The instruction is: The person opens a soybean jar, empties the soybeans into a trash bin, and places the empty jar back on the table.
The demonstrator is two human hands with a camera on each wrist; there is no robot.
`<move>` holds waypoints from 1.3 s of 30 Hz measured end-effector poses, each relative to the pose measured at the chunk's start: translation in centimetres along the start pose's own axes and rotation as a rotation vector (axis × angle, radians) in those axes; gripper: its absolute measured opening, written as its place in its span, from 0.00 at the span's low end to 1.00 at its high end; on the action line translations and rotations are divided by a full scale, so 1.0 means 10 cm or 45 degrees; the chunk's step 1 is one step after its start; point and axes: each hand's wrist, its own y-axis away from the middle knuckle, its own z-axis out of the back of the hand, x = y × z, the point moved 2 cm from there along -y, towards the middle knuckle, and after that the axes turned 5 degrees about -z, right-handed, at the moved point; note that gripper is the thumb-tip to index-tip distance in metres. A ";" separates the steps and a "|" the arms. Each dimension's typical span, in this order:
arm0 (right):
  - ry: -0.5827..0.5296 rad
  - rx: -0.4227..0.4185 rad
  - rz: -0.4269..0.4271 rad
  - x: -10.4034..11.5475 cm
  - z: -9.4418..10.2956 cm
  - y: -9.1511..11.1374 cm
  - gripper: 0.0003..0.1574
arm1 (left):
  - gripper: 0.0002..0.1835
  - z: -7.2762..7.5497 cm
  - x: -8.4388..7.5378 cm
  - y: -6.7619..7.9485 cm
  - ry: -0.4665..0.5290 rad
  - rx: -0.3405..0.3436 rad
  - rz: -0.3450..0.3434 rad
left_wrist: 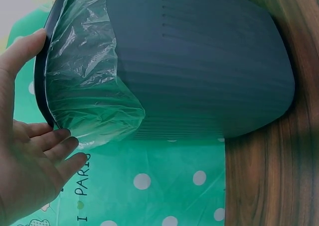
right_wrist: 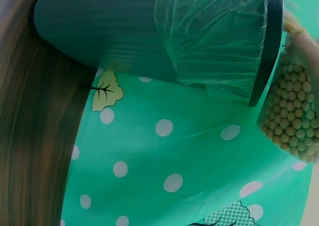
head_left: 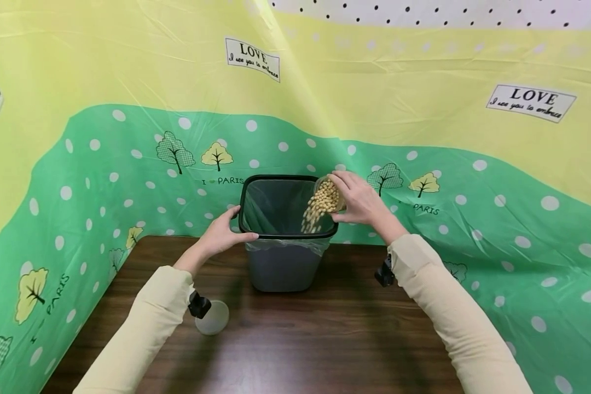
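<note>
One clear jar [right_wrist: 289, 114] is tilted mouth-down over the right side of a grey bin [head_left: 285, 268], and round tan beans [head_left: 317, 210] pour from it past the black rim [head_left: 295, 237]. The right hand [head_left: 359, 200] grips the jar from its outer side, presumably to keep the mouth unobstructed. The left hand [head_left: 221, 232] holds the bin's near-left corner, thumb on the front of the rim and fingers along the left side; likely a brace against shifting. The two hands are apart, one on each side of the opening. A thin plastic liner [left_wrist: 82, 61] is folded outward over the rim, probably so that it stays in place. The bin stands upright on the wooden table [head_left: 295, 339], close to the printed cloth [head_left: 128, 202]. A pale translucent disc [head_left: 213, 318], possibly the jar's lid, lies apart, near the left forearm.

Hard to read: the front rim hides the bin's floor, so the landing spot cannot be seen. The right wrist view cuts off part of the jar and hand. Contact between jar and rim cannot be told. A black wrist device [head_left: 199, 305] overlaps the disc's edge.
</note>
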 end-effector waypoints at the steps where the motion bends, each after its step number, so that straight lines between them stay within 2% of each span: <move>1: 0.007 -0.003 0.006 0.00 0.00 -0.01 0.58 | 0.52 0.00 0.00 0.00 0.000 0.000 -0.001; 8: 0.033 -0.048 0.076 0.00 0.02 -0.07 0.58 | 0.49 0.00 0.00 0.00 0.009 -0.008 -0.002; 16: 0.056 -0.050 0.099 -0.01 0.04 -0.11 0.59 | 0.49 -0.01 -0.01 0.00 0.011 -0.015 0.011; 39: 0.124 0.041 0.170 0.02 0.05 -0.21 0.58 | 0.51 0.00 -0.01 0.01 0.003 -0.009 0.025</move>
